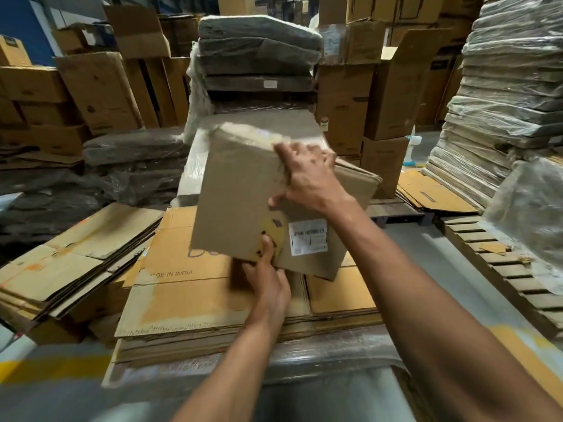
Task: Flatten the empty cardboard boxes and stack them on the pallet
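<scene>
Both hands hold the cardboard box (243,190): right hand (307,178) with fingers curled over its upper edge, left hand (268,278) pinching its lower edge, thumb on the face. Box is tilted, raised above the stack of flattened cartons (189,287). Wooden pallet (502,269) lies right of that stack.

Matt brown cardboard is seen in the held box (243,190); a glossy paper label (307,236) is stuck on; the pallet (502,269) is rough wood.
</scene>
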Available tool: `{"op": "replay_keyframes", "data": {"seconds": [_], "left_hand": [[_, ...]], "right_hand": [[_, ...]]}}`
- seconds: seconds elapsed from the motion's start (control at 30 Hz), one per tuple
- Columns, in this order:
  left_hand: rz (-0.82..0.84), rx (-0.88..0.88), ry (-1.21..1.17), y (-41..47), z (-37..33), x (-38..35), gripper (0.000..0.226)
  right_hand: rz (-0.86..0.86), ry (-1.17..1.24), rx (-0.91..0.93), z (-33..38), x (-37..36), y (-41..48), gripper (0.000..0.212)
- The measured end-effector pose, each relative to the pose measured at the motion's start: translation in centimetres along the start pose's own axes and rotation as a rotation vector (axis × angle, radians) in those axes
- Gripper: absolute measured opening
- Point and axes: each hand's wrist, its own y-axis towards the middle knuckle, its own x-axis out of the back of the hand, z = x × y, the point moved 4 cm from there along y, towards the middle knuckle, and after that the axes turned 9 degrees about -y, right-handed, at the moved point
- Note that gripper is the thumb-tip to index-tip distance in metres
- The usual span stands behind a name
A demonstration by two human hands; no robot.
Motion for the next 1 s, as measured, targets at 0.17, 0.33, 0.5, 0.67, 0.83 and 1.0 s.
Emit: {"op": "replay_keyframes", "data": {"seconds": [0.17,0.33,0.5,0.67,0.83,1.0], "left_hand": [[-0.106,0.188,0.088,-0.1,3.7,6.6,0.076],[-0.178,0.268,0.174,0.1,3.3,9.2,0.045],[-0.192,0.383,0.349,0.1,2.1,11.5,0.049],[-0.238,0.363,0.769,-0.3,-0.3,13.5,0.027],[0.257,-0.503,1.187,-2.0,-6.7,7.9,0.014],[0.555,-0.859,1.369,0.1,-10.4,-0.1,0.009]], "right_hand": [[0.075,-0.214,0.245,3.1,-5.7,-2.3,0.104],[-0.008,-0.252,0.307,4.0,-8.6,-4.2,0.103],[-0.025,-0.248,0.354,3.9,-10.2,-6.0,0.092],[0.078,-0.209,0.347,3.8,-13.4,-8.0,0.086],[-0.002,-0.093,0.339,3.1,-14.8,-9.9,0.067],[0.002,0.260,0.213,2.1,-13.8,-9.5,0.043]]}}
